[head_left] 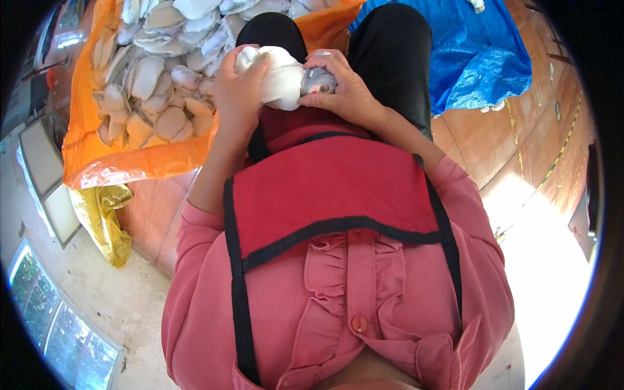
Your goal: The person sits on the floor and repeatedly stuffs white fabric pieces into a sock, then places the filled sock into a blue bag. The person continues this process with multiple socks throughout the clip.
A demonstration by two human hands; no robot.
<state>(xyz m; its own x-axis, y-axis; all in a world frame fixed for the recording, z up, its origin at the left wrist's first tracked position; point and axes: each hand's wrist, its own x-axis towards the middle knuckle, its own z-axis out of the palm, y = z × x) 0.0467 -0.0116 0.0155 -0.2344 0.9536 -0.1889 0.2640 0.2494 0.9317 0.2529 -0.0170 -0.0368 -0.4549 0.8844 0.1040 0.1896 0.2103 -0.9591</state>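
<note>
Above my lap, my left hand (246,81) wraps round a white, soft, puffy piece (281,73) that looks like cloth or stuffing. A small grey piece (318,82) with a dark round mark and a touch of red adjoins its right end. The fingers and thumb of my right hand (341,90) curl round this grey piece from the right. Both hands are close together, and the two pieces touch between them. How they are joined cannot be made out, as my fingers cover part of both.
An orange sheet or opened sack (146,159) at the left holds a large heap of flat, pale rounded pieces (172,123). A blue plastic sheet (478,65) lies to the right of my knees. A yellow bag (107,218) lies on the tiled floor (153,211) at the left.
</note>
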